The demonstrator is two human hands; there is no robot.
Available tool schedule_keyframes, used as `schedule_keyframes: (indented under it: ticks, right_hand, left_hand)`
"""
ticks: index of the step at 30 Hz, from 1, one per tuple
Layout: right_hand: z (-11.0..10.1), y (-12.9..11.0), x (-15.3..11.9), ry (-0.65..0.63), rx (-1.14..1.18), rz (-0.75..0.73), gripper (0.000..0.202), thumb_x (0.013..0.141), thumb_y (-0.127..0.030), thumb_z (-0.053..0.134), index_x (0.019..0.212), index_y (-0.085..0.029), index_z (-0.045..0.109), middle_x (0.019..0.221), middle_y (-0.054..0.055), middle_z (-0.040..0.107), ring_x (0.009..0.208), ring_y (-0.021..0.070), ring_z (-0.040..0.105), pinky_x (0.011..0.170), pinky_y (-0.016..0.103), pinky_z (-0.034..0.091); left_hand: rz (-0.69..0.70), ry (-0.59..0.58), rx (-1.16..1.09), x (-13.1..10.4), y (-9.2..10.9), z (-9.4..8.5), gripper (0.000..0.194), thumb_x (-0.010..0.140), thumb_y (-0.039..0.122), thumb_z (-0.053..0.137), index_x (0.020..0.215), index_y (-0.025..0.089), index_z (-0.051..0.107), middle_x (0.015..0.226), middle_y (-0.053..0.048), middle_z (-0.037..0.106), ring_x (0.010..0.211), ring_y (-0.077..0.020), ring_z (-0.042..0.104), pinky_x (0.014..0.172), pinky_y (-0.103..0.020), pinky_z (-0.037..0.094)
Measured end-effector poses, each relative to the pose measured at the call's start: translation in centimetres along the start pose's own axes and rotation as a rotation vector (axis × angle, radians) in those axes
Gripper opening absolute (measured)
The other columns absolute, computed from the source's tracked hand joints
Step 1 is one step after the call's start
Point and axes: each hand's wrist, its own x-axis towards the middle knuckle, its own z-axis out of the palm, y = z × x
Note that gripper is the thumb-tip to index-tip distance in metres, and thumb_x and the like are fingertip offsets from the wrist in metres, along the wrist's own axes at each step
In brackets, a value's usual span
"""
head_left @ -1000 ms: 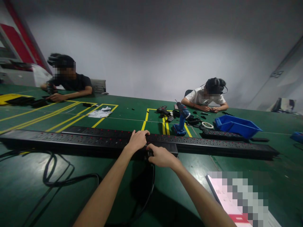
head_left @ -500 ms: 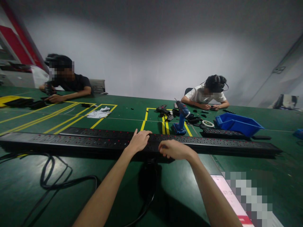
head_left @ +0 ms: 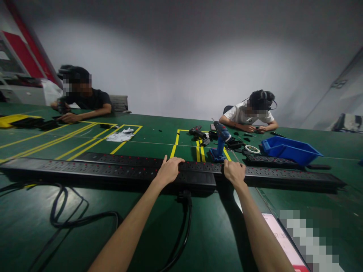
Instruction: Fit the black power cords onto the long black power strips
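Two long black power strips lie side by side across the table, their tops lined with sockets and small red marks. The nearer power strip ends just right of centre, where a black cable leaves its front side. The farther power strip reaches out to the right. My left hand rests over the strips near the middle, fingers curled around the far edge. My right hand is closed over the farther strip, right of the nearer strip's end. Both hands hide part of the sockets.
A blue cordless drill stands behind the strips, near a blue bin and a roll of tape. Looped cable lies at front left; a phone lies at front right. Two people sit across the green table.
My right hand has moved right, from above the nearer strip's end onto the farther strip. My left hand stays on the strips. The view has shifted slightly.
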Motion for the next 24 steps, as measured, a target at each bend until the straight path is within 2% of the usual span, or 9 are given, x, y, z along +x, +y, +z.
schedule_keyframes:
  ticks: [12,24]
  right_hand:
    - [-0.8,-2.7,-1.0,-0.008,0.083,-0.037,0.064,0.101,-0.037,0.018,0.089,-0.010,0.075,0.101,0.020,0.070,0.103,0.0285,0.059,0.094,0.042,0.026]
    - [0.0,-2.6,-1.0,0.059,0.082,-0.045,0.063,0.101,-0.037,0.019,0.091,-0.010,0.075,0.100,0.018,0.071,0.101,0.0292,0.059,0.093,0.043,0.026]
  left_hand:
    - [-0.082,0.018,-0.007,-0.1,0.0,0.0,0.046,0.086,0.004,0.032,0.116,0.025,0.061,0.128,-0.003,0.065,0.122,-0.0188,0.057,0.122,-0.051,0.012]
    - [-0.082,0.024,0.009,0.1,-0.2,0.5,0.048,0.084,0.003,0.036,0.117,0.030,0.060,0.125,0.000,0.067,0.121,-0.0196,0.057,0.121,-0.054,0.010]
